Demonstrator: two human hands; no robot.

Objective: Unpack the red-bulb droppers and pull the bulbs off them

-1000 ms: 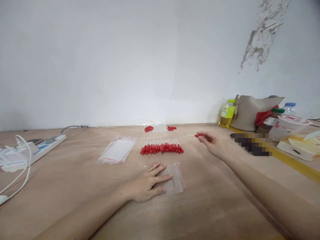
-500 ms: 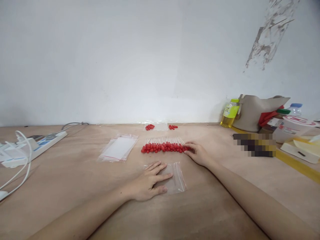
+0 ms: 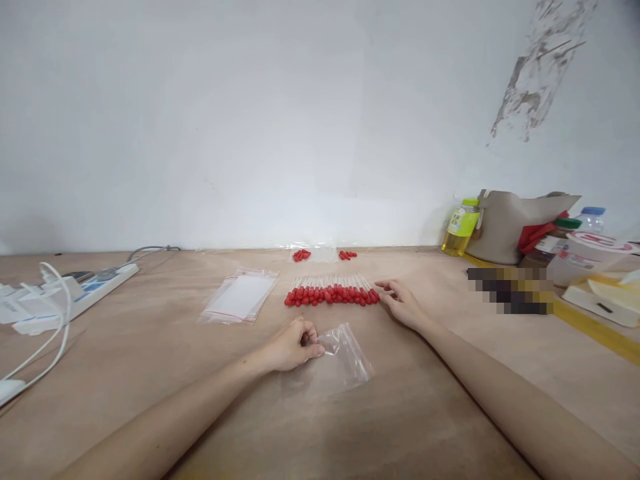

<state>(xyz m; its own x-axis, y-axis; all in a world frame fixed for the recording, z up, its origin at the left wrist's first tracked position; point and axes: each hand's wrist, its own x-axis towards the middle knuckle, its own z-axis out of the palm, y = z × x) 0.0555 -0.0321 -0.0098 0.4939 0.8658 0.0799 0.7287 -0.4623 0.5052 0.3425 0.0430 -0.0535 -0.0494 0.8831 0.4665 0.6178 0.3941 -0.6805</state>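
Observation:
My left hand (image 3: pixel 295 343) pinches the left part of a clear zip bag (image 3: pixel 347 363), which looks slightly raised off the table there. Beyond it lies a row of pale sticks with red tips (image 3: pixel 333 295), packed side by side with the tips towards me. At the right end of that row rests my right hand (image 3: pixel 400 301), its fingers apart and holding nothing. Its fingertips are close to the last red tip; whether they touch it I cannot tell. A stack of flat clear zip bags (image 3: pixel 240 297) lies left of the row.
Near the wall are bags with red pieces (image 3: pixel 301 255). On the left stands a white power strip (image 3: pixel 75 303) with cables. To the right are a yellow-liquid bottle (image 3: pixel 460 228), a grey-beige bag (image 3: pixel 510 227), a white tub (image 3: pixel 580 260) and a pixelated dark object (image 3: pixel 510 291).
My left hand has gone from lying flat on the zip bag to pinching and lifting its left side. My right hand has shifted slightly right, with another red tip showing at the row's end.

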